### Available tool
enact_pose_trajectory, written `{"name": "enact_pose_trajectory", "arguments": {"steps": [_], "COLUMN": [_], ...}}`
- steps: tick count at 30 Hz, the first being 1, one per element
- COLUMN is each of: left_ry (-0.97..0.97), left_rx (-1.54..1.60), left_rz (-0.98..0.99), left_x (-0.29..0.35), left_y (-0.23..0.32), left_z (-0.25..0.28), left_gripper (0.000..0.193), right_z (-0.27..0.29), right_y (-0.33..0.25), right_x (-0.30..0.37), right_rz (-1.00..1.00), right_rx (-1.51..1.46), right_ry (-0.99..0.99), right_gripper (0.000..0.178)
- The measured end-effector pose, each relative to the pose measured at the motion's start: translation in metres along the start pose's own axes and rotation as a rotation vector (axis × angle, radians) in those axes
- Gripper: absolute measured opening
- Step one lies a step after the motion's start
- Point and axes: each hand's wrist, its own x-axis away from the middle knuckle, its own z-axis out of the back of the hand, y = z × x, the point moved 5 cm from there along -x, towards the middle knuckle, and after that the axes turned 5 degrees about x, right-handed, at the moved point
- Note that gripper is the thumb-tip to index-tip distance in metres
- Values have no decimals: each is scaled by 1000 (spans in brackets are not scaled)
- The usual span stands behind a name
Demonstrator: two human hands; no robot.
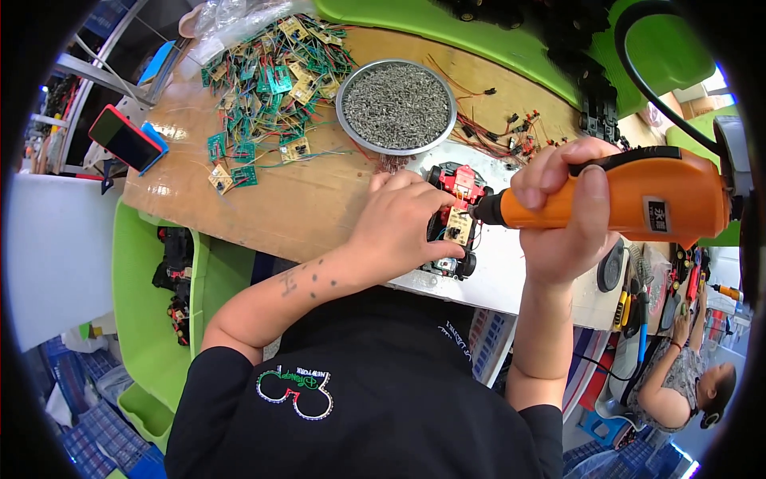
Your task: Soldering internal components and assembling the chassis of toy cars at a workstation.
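A small toy car chassis (465, 182) with black wheels and red parts stands on a white board (501, 271) in front of me. My left hand (395, 223) grips it from the left, thumb at the near end and fingers by the middle. On top of the chassis lies a tan circuit board (458, 228). My right hand (568, 211) is wrapped round an orange electric screwdriver (638, 198), held nearly level. Its tip reaches the circuit board beside my left fingers; whether a screw sits under it is too small to tell.
A metal bowl (397, 151) full of small screws stands just beyond. Wired circuit boards (279, 84) are heaped at the far left, and red-black wires (511, 137) lie at the far right. A green bin (132, 279) stands at left. Another person (678, 383) works at right.
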Motion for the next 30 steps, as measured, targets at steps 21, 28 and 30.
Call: {"name": "enact_pose_trajectory", "arguments": {"steps": [21, 28, 30], "left_ry": [118, 169, 250], "left_rx": [-133, -881, -817], "left_rz": [-86, 412, 399], "left_x": [29, 123, 117], "left_y": [18, 26, 34], "left_z": [56, 248, 262], "left_gripper": [45, 41, 43], "right_z": [11, 58, 69], "right_y": [-30, -20, -18], "right_x": [-7, -7, -11], "right_rz": [-41, -22, -37], "right_rx": [-197, -1, 51], "right_ry": [-3, 192, 241], "right_gripper": [22, 15, 15]}}
